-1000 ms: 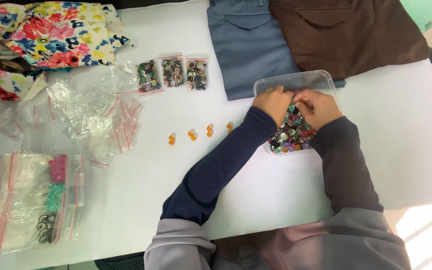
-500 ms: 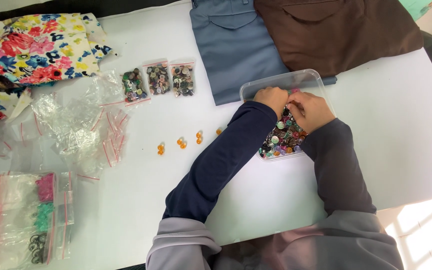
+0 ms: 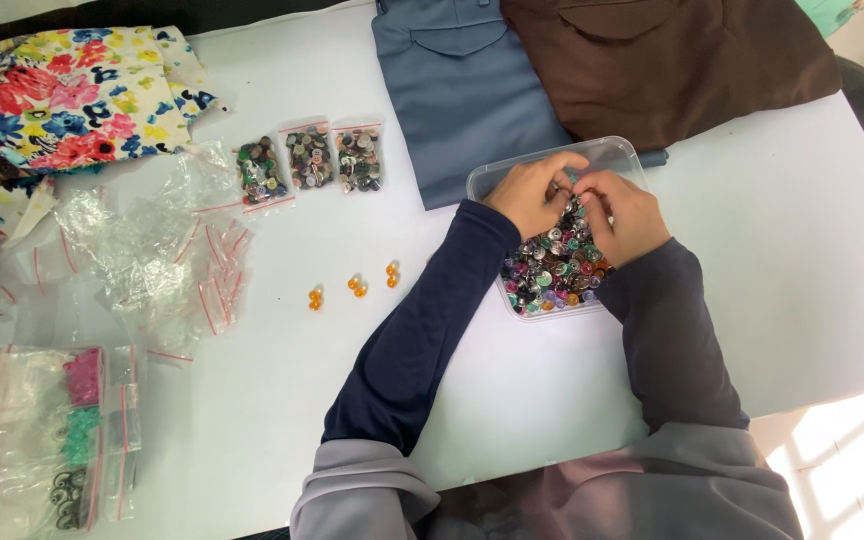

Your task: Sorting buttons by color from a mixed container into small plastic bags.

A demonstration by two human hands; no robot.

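Clear rectangular plastic tub (image 3: 487,180) with rounded corners sits on the desk (image 3: 752,260), right of centre, touching the blue cloth. It holds a heap of small round buttons (image 3: 552,275), glossy, mixed colours. Left hand (image 3: 530,192) and right hand (image 3: 620,212) meet over the tub, fingertips pinched together in the heap; what they grip is too small to tell. Desk surface is smooth, matte white; sunlight patch at lower right. Two folded cloths lie at the far edge: one blue (image 3: 462,90), one brown (image 3: 672,60). Floral fabric (image 3: 82,95) lies at far left. Three small filled zip bags (image 3: 309,160) lie in a row. Three pairs of orange beads (image 3: 354,286) sit loose. Crumpled empty clear bags (image 3: 142,260) are piled at left.
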